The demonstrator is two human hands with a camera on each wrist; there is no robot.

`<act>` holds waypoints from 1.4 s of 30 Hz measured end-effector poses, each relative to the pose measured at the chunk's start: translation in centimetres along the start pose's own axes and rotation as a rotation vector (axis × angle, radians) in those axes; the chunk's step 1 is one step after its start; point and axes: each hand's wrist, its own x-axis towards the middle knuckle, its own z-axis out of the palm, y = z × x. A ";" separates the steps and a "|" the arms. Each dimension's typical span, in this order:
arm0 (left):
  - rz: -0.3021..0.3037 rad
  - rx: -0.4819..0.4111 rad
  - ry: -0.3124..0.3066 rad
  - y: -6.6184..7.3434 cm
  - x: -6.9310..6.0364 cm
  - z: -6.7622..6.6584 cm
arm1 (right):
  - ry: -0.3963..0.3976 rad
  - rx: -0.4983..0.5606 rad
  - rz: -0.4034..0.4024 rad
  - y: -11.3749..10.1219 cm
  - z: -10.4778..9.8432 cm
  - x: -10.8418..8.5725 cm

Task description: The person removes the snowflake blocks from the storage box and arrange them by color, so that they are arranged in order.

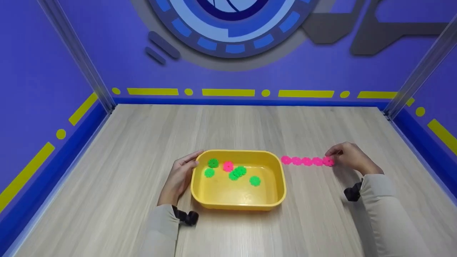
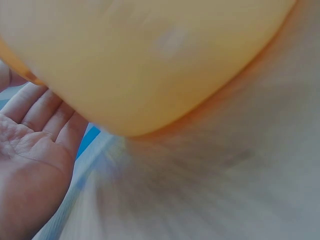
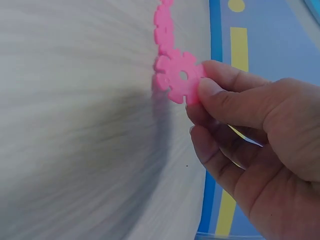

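A yellow plastic basin (image 1: 238,206) sits in the middle of the table. My left hand (image 1: 178,177) grips its left rim, thumb at the edge and fingers along the outer wall; the left wrist view shows that hand (image 2: 37,145) beside the basin wall (image 2: 165,65). To the right of the basin, a row of linked pink flower-shaped discs (image 1: 307,161) stretches sideways. My right hand (image 1: 351,157) pinches the disc at its right end. Up close, the right wrist view shows thumb and fingers holding that notched pink disc (image 3: 175,70) with its round centre hole.
Inside the basin lie several green flower discs (image 1: 255,181) and one pink disc (image 1: 228,166). The wood-grain table (image 1: 150,135) is bounded by blue panels with yellow markings (image 1: 228,92) at the back and both sides.
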 end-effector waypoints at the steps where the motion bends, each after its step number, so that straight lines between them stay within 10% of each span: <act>1: -0.001 0.000 0.001 0.0 0.0 0.0 | 0.003 -0.001 0.000 0.1 0.1 0.0; 42: -0.017 0.001 0.012 0.1 0.1 0.1 | 0.001 0.025 0.043 0.2 0.3 -0.4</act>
